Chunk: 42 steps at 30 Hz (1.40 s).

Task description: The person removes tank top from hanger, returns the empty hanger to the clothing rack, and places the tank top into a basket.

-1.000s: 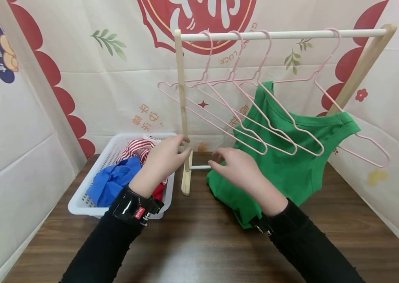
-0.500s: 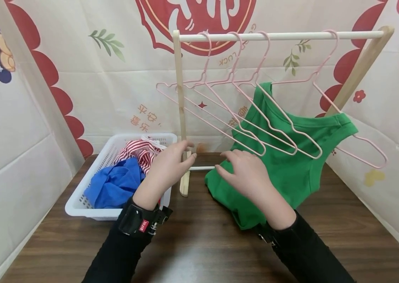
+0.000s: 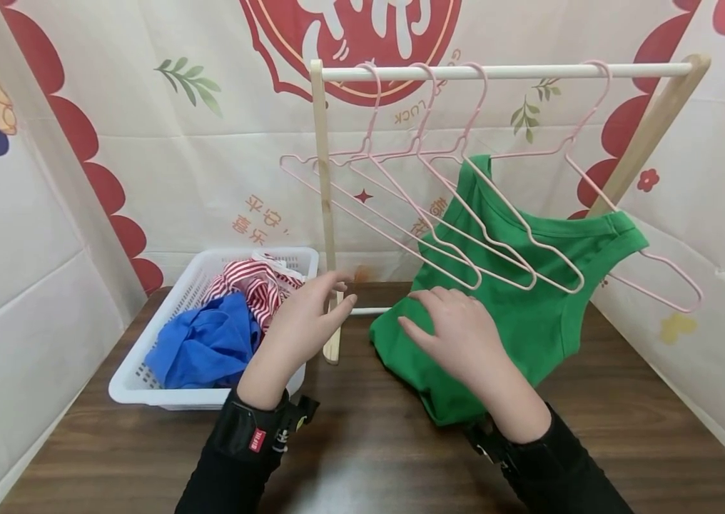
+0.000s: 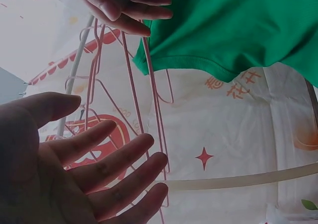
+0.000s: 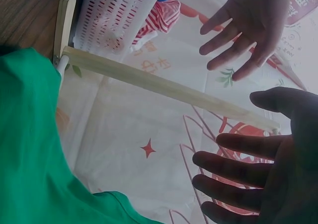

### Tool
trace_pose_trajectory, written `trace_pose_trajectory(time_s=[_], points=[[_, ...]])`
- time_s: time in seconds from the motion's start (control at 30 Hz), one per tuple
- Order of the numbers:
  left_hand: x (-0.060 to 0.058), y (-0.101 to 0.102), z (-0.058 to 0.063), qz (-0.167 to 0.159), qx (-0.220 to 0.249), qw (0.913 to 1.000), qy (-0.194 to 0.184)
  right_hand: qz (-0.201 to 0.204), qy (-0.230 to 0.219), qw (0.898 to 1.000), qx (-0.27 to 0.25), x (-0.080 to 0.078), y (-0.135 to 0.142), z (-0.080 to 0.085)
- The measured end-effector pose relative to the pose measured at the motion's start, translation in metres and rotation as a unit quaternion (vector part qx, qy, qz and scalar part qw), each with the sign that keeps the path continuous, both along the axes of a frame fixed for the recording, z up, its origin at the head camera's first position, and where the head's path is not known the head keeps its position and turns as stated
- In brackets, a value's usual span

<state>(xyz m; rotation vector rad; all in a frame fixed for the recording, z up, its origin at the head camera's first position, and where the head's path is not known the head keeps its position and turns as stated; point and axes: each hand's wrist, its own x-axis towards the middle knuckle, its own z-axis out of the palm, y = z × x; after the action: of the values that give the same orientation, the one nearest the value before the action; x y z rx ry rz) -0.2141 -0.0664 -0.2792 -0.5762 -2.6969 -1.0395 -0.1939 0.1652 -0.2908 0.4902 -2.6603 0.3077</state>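
Observation:
My left hand point(image 3: 301, 321) hovers beside the rack's left post with fingers loosely spread and nothing in them. Its open palm point(image 4: 64, 169) fills the lower left of the left wrist view. My right hand point(image 3: 455, 328) hangs in front of a green tank top point(image 3: 529, 285), also holding nothing; its fingers point(image 5: 233, 164) are extended in the right wrist view. The tank top is on a pink hanger point(image 3: 664, 303) toward the rack's right end, its lower part reaching down by the table. Several bare pink hangers point(image 3: 394, 175) hang left of it, partly in front of the top.
A white perforated basket point(image 3: 128, 368) stands on the left of the brown table point(image 3: 362, 457), holding a blue cloth garment point(image 3: 208, 343) and a red-and-white striped one point(image 3: 256, 285). The wooden rack point(image 3: 322, 164) with its white rail point(image 3: 542, 71) stands before a printed backdrop.
Both hands have drawn slightly back toward the body, the right one also a little rightward. The camera view has shifted slightly. The garments and hangers keep their places.

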Motion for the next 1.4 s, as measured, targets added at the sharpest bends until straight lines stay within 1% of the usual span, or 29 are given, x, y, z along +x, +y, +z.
trace_pose_trajectory(time_s=[0.2, 0.37, 0.47, 0.6, 0.67, 0.8, 0.9, 1.03, 1.13, 1.2, 1.33, 1.4], points=[[0.001, -0.001, -0.004, 0.005, -0.009, 0.9999, 0.01, 0.005, -0.007, 1.0, -0.009, 0.0, 0.005, -0.001], [0.002, -0.002, -0.003, 0.014, -0.022, 0.9995, 0.019, 0.011, 0.0, 1.0, -0.021, 0.003, 0.012, 0.002], [0.005, -0.003, -0.001, 0.021, -0.03, 0.9987, 0.035, 0.016, 0.003, 1.0, -0.023, 0.008, 0.014, 0.005], [0.01, -0.005, 0.002, 0.026, -0.031, 0.9969, 0.067, 0.026, 0.006, 0.999, -0.029, 0.016, 0.015, 0.012], [0.013, -0.004, 0.002, 0.025, -0.031, 0.996, 0.08, 0.036, 0.005, 0.999, -0.039, 0.021, 0.017, 0.016], [0.017, -0.001, 0.001, 0.011, -0.033, 0.9944, 0.1, 0.057, 0.008, 0.997, -0.058, 0.03, 0.024, 0.024], [0.019, 0.002, 0.0, 0.0, -0.041, 0.9928, 0.113, 0.073, 0.024, 0.995, -0.068, 0.035, 0.031, 0.029], [0.023, 0.006, 0.0, -0.005, -0.051, 0.9915, 0.12, 0.091, 0.046, 0.991, -0.087, 0.041, 0.041, 0.036], [0.026, 0.008, 0.0, -0.007, -0.053, 0.9907, 0.125, 0.095, 0.067, 0.987, -0.11, 0.046, 0.05, 0.041], [0.027, 0.009, 0.0, -0.01, -0.057, 0.9894, 0.133, 0.1, 0.091, 0.982, -0.129, 0.047, 0.056, 0.044], [0.027, 0.011, 0.0, -0.019, -0.067, 0.9854, 0.156, 0.119, 0.156, 0.965, -0.174, 0.047, 0.068, 0.047], [0.027, 0.012, -0.001, -0.023, -0.071, 0.9837, 0.164, 0.123, 0.179, 0.955, -0.201, 0.046, 0.074, 0.049]])
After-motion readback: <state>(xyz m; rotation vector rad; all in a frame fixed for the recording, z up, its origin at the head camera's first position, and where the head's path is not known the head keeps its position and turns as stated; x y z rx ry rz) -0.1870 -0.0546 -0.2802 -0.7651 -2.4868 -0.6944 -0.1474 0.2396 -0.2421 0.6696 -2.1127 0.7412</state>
